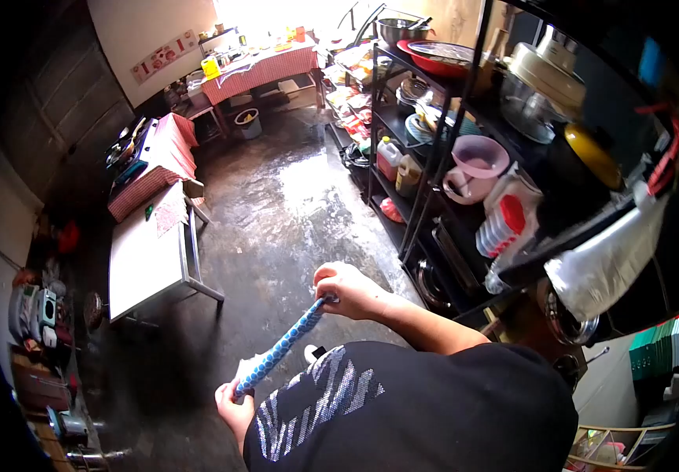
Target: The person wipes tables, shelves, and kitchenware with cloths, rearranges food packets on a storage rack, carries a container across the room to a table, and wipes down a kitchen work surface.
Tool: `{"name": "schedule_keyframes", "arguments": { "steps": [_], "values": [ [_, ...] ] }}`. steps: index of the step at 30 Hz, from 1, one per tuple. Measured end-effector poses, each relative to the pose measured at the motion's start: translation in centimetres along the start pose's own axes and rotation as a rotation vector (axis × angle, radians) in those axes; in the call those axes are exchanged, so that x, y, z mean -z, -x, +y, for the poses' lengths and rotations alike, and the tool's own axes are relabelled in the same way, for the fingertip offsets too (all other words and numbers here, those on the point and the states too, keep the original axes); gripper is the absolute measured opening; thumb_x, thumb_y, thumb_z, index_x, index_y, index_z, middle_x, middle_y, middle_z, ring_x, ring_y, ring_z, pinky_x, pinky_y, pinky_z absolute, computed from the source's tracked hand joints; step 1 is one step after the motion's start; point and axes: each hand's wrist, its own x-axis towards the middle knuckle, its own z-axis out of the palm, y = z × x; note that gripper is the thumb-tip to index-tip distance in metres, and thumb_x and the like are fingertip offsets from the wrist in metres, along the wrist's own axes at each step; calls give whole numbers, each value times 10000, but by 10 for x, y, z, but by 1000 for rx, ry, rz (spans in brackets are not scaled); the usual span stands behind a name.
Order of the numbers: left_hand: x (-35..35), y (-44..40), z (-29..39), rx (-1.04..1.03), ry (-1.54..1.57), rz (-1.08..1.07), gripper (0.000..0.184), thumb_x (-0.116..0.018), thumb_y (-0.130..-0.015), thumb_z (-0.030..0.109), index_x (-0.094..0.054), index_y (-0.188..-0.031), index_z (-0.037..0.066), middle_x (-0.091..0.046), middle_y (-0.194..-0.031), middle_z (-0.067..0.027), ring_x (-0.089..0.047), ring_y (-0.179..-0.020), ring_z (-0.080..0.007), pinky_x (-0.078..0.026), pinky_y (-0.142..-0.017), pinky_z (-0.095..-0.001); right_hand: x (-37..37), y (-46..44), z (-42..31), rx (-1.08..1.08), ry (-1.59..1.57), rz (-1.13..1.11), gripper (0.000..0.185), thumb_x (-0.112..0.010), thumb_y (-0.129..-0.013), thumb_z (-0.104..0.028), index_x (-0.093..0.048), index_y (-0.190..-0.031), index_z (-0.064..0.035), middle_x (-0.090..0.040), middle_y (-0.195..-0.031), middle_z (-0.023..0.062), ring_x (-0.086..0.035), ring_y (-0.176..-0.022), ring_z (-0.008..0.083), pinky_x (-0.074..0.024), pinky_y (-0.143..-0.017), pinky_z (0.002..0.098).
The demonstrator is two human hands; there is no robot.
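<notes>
A blue patterned cloth (283, 348), rolled or folded into a narrow strip with a white part near its lower end, stretches slantwise in front of my black shirt. Its upper right end is pinched in my right hand (341, 291), whose fingers are curled closed. At the lower left end my left hand (235, 407) grips the cloth between thumb and fingers. The strip is held up above the dark floor, touching neither table nor shelf.
A white table (144, 263) stands at the left, beside a stove table with a red checked cloth (176, 149). Black shelving (390, 118) with bowls and containers lines the right. Farther back are a bucket (248, 123) and another cloth-covered table (264, 69).
</notes>
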Motion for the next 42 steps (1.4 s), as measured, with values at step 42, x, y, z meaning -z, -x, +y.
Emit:
{"name": "schedule_keyframes", "arguments": {
  "steps": [42],
  "values": [
    [-352, -769, 230, 60, 770, -648, 205, -634, -953, 53, -612, -1150, -2, -679, -1035, -34, -618, -935, -81, -491, -842, -230, 137, -596, 398, 256, -161, 52, 538, -773, -797, -147, -592, -1303, -129, -617, -1270, 102, -552, -1217, 293, -443, -1010, 429]
  ]
}}
